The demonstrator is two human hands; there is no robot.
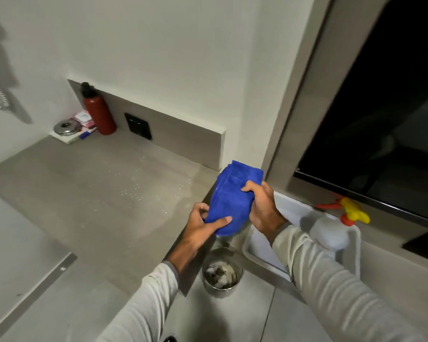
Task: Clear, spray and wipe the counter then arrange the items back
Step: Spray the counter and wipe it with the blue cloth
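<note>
Both hands pinch a folded blue cloth [230,201]: the left hand [203,225] at its lower end, the right hand [260,206] at its side, above the counter's [89,198] right edge. It looks soft, light and floppy, so I think holding it flat under the palm is best. Wet drops lie on the counter.

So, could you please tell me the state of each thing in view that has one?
Blue cloth: folded, held off the counter by both hands.
Left hand: grip closed on the cloth's lower end.
Right hand: grip closed on its right edge.
Counter: speckled with spray droplets, not yet wiped.
Spray bottle: upright, untouched.
Red bottle: upright, capped, against the backsplash.
Metal bin: open, crumpled waste inside.
</note>
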